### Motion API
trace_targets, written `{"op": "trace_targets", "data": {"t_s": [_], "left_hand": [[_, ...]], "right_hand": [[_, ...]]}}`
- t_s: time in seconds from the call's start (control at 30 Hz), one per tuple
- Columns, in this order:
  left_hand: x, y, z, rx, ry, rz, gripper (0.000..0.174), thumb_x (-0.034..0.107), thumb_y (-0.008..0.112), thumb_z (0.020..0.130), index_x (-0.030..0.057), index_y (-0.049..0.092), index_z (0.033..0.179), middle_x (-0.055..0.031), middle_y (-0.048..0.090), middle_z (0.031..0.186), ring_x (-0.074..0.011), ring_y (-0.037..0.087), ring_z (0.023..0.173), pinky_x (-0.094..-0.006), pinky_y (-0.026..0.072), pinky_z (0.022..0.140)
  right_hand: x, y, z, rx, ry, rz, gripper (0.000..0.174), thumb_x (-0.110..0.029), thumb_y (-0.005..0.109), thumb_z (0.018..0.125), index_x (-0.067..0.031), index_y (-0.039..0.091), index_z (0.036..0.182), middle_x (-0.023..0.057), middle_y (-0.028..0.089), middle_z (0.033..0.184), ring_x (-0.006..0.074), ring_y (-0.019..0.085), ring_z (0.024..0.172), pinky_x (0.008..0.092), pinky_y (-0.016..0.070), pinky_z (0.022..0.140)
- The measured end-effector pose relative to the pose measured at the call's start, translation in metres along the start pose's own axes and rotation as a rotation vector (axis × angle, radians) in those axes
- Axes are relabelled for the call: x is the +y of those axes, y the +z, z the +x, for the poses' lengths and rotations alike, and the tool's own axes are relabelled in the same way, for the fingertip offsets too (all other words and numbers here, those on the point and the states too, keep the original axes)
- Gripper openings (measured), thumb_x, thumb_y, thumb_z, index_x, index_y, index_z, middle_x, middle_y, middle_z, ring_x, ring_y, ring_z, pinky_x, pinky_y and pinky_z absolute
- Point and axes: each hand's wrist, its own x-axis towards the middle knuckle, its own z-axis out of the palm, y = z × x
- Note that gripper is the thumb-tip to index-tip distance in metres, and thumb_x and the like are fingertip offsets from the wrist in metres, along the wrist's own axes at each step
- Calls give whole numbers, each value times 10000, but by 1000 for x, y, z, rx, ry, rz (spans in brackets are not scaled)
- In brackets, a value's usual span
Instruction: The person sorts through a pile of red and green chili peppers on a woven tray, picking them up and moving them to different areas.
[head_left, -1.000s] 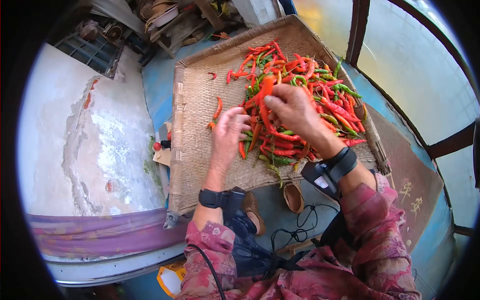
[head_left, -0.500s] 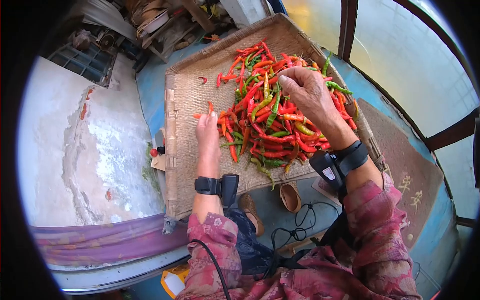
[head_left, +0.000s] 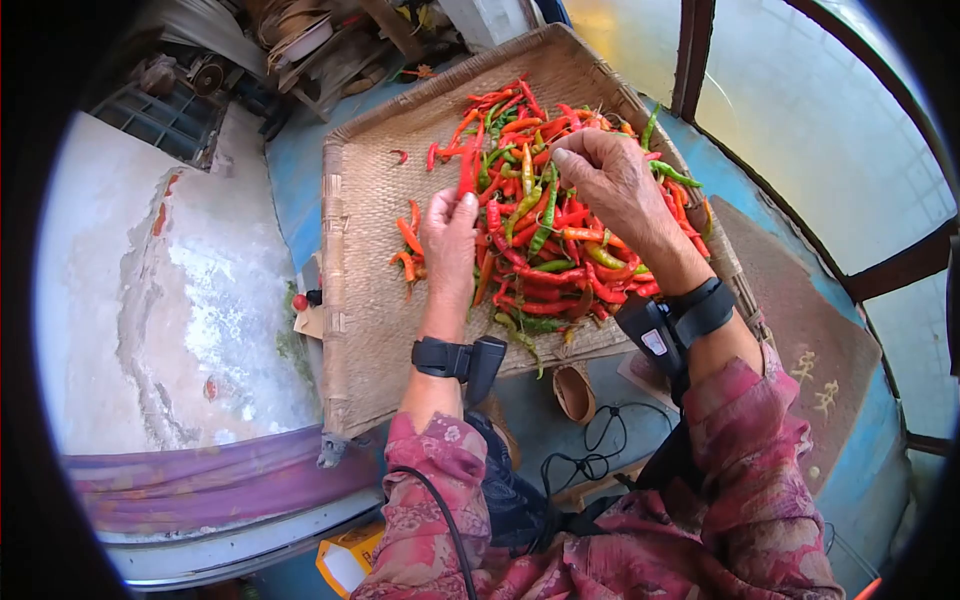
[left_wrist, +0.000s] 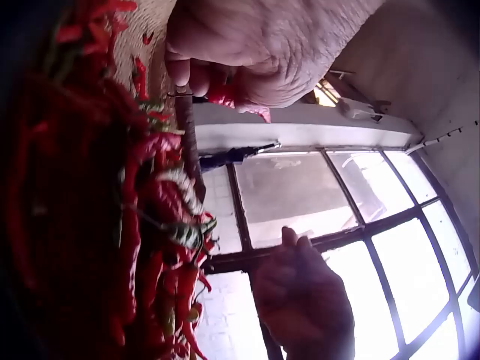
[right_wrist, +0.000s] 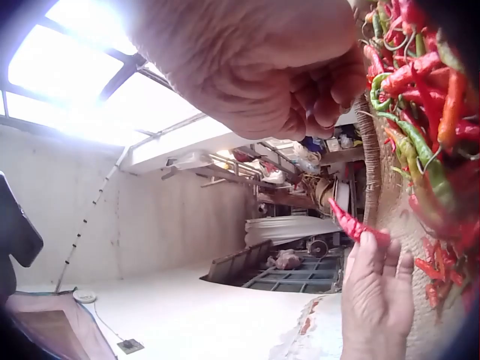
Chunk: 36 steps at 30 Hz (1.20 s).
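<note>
My left hand (head_left: pixel 449 245) holds a red chili pepper (head_left: pixel 468 172) between thumb and fingers, at the left side of a heap of chili peppers (head_left: pixel 560 285). That same pepper (right_wrist: pixel 351 223) points up from the left fingertips in the right wrist view. Over the heap's right part is my right hand (head_left: pixel 625 190), fingers curled and thumb against the index finger. Nothing shows between the right hand's fingers (right_wrist: pixel 330 112). Red, orange and green peppers mix in the heap. A few orange-red peppers (head_left: pixel 408 238) lie apart on the woven tray, left of my left hand.
The shallow woven tray (head_left: pixel 375 350) has a raised rim all round. One small red pepper (head_left: pixel 400 157) lies near its upper left. Shoes (head_left: pixel 573 392) and a black cable (head_left: pixel 590 465) are on the floor below. A white wall stands left, framed windows right.
A second ago my right hand held a red pepper near the left hand; it then drew back right. My left hand went left to the separate peppers, then returned right and now holds a red pepper.
</note>
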Motion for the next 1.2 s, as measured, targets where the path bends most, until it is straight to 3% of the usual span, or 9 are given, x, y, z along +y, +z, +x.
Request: {"op": "trace_targets", "data": {"t_s": [0.23,0.3,0.37,0.43,0.63,0.7,0.87,1.1,1.2], "left_hand": [[-16,-100,10,266,258,547,302,192,609,852,-25,562,1057,-81,622,866,-163,581,735,-294,474,676],[-20,-109,7,593,546,1153,324,210,619,832,-24,581,1052,-124,637,848,-225,612,770,-341,483,725],[-19,-99,5,509,553,977,288,221,613,827,7,619,1018,-139,649,853,-268,622,819,-388,476,767],[-3,-62,-8,70,175,573,257,243,595,841,33,642,981,-158,647,882,-308,608,858,-412,463,776],[-32,-6,-1,-43,318,937,298,275,583,857,-15,646,877,-180,637,797,-334,609,756,-404,468,704],[-27,-3,4,-165,91,761,336,301,594,852,-26,645,910,-187,644,784,-313,623,710,-381,479,667],[-8,-6,8,-30,119,97,209,142,641,863,3,646,1019,0,638,883,-52,561,782,-213,475,707],[6,-76,18,295,250,37,255,114,631,852,12,614,1084,-25,602,888,-98,554,761,-244,470,716],[-3,-96,22,572,390,581,324,127,637,816,4,593,1113,-83,588,910,-183,574,750,-308,470,723]], "right_hand": [[-2,13,0,-6,-61,-39,240,-179,565,849,54,619,827,123,588,618,179,569,564,341,459,557],[-4,14,-1,-29,-29,-21,233,-176,568,848,51,618,838,110,579,607,170,555,557,340,455,552],[-2,17,0,-30,-39,-27,230,-176,567,851,49,618,847,101,576,608,162,551,566,334,453,554],[-2,19,1,-15,-70,-31,229,-175,569,849,49,618,845,106,578,615,162,555,578,332,452,557],[-4,15,-1,-22,-56,-63,235,-173,584,838,58,618,851,132,594,639,198,567,577,341,462,574],[-2,12,-1,-22,-42,-35,241,-177,588,837,60,622,857,141,601,647,199,583,587,336,466,579],[-2,-2,3,-17,-47,-83,244,-184,573,838,52,637,851,142,617,657,203,601,596,341,474,578],[2,-6,1,4,-108,-128,248,-185,569,842,53,636,864,141,607,650,215,595,589,346,472,579],[0,-7,0,4,-94,-127,243,-181,574,837,53,635,857,137,600,641,205,585,579,342,465,570]]}}
